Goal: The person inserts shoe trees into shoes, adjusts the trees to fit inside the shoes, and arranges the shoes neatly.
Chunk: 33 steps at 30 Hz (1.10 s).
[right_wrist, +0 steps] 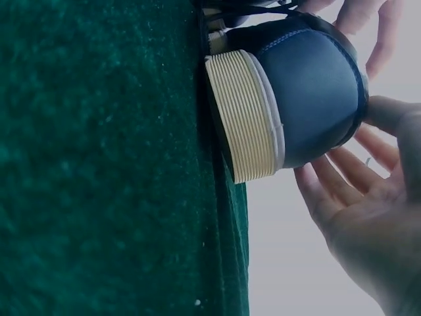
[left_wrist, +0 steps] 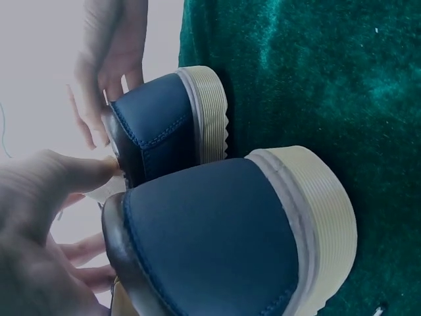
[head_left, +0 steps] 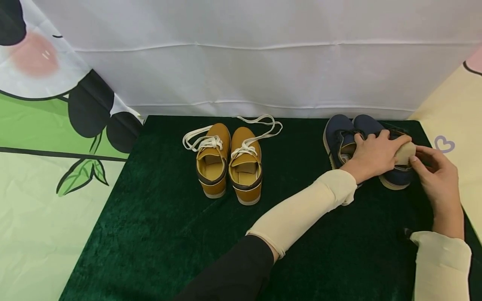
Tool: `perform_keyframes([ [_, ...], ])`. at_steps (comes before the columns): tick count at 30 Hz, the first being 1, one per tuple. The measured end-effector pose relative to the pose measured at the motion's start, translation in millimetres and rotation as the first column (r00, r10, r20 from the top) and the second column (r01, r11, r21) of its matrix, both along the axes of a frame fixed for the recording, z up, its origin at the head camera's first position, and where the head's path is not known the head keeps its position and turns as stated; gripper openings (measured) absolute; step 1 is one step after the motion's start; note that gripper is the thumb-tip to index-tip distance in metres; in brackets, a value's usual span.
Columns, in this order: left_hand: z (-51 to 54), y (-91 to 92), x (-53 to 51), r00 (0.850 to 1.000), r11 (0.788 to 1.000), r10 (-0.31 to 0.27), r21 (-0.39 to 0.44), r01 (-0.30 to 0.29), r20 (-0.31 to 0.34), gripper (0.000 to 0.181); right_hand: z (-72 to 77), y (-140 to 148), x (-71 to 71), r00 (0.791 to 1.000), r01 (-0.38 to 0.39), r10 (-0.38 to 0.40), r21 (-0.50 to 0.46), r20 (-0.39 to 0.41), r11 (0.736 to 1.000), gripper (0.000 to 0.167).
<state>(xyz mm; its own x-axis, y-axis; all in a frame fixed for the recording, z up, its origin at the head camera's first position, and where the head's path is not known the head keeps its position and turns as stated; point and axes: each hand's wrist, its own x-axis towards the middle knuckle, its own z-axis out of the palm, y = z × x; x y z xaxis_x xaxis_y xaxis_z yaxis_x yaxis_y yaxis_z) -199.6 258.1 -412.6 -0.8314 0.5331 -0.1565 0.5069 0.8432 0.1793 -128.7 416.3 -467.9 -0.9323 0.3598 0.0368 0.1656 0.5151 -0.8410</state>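
Observation:
A pair of navy shoes with dark laces stands at the right of the dark green cloth in the head view, the left one [head_left: 336, 129] beside the right one [head_left: 395, 177]. My left hand [head_left: 374, 154] lies across the right shoe's upper, its fingers and thumb on either side and partly hiding the laces. At that shoe's opening, my right hand [head_left: 438, 177] pinches a raised beige flap [head_left: 404, 154] that looks like its tongue. In the left wrist view, both heels [left_wrist: 207, 230] show with pale ribbed soles. The right wrist view shows a navy heel [right_wrist: 312, 99] beside my fingers.
A pair of tan shoes, left [head_left: 213, 177] and right [head_left: 246, 194], stands at the middle of the green cloth [head_left: 150, 234]. Their white laces [head_left: 276, 127] trail loosely. White fabric [head_left: 241, 75] rises behind, and printed fabric [head_left: 37, 188] borders the left side.

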Motion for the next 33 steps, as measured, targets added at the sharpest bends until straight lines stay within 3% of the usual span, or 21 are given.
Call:
perform_keyframes([
  [5, 0.3, 0.6, 1.1, 1.000, 1.000, 0.002, -0.025, -0.002, -0.008, 0.061, 1.8, 0, 2.4, 0.991, -0.127, 0.124, 0.062, 0.047, 0.990, 0.058],
  [8, 1.0, 0.4, 1.3, 1.000, 1.000, 0.004, -0.031, -0.004, -0.004, 0.061, 1.8, 1, 2.2, 0.988, -0.150, 0.148, 0.066, 0.043, 0.986, 0.060],
  [22, 4.0, 2.0, 2.5, 0.999, 1.000, 0.009, -0.015, -0.008, 0.054, 0.043, 5.7, 2, 3.4, 0.986, -0.160, 0.156, 0.062, 0.057, 0.985, 0.056],
  [27, 5.1, -0.9, -3.5, 0.997, 0.999, 0.013, 0.048, -0.017, 0.077, 0.042, 6.5, 1, 3.1, 0.986, -0.168, 0.168, 0.044, 0.020, 0.985, 0.060],
  [31, 2.8, -3.5, -11.0, 0.998, 0.993, 0.028, 0.112, -0.034, 0.052, 0.043, 6.1, 0, 1.2, 0.989, -0.146, 0.147, 0.048, -0.005, 0.988, 0.063],
  [33, 1.6, -2.3, -12.7, 0.999, 0.995, 0.033, 0.098, -0.036, 0.027, 0.044, 6.7, -1, 0.3, 0.992, -0.128, 0.129, 0.055, 0.001, 0.990, 0.065],
])
